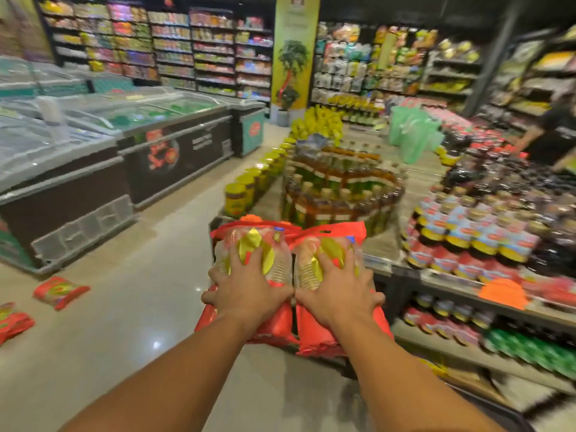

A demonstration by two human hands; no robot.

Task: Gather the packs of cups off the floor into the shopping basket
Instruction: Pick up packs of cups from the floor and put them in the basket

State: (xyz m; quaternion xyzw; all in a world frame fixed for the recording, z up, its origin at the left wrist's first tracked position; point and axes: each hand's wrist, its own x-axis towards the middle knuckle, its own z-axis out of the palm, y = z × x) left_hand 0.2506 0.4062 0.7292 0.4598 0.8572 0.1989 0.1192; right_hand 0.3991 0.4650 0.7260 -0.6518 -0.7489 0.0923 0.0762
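Two red packs of cups with clear fronts and gold labels stand side by side in the middle of the view, on top of more red packs. My left hand (249,288) lies spread on the left pack of cups (252,244) and grips it. The right pack of cups (327,244) is gripped the same way by my right hand (339,291). A dark rim behind the packs looks like the shopping basket (218,220); the rest of it is hidden. Two more red packs lie on the floor at the left, one nearer the freezers (60,291) and one at the frame edge (14,322).
Chest freezers (93,169) line the left side of the aisle. A low display of jars and bottles (343,188) stands straight ahead and to the right, with shelves of jars (467,241) below it. A person (551,132) stands at the far right. Shiny floor lies between.
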